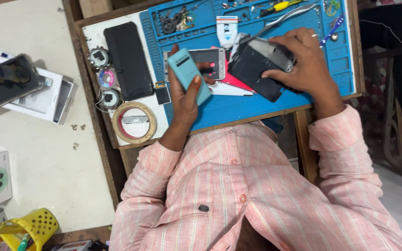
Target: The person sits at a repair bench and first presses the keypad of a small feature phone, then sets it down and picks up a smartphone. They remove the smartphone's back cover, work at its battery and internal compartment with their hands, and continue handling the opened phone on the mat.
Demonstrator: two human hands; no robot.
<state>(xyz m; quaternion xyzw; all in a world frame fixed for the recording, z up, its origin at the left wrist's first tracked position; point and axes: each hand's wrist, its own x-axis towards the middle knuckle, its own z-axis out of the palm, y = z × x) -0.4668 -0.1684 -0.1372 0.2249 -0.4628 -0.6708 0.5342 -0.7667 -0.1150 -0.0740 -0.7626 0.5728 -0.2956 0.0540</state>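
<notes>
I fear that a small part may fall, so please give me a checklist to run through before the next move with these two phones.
1. Left hand grips the light teal rectangular phone: ok, fingers wrap it.
2. Right hand steadies the dark opened phone body: ok, pressed on the mat.
3. Blue rubber work mat lies under both: ok.
4. Yellow-handled screwdriver nearby: ok, at the far edge.
5. Small loose metal parts sorted: cannot tell.
</notes>
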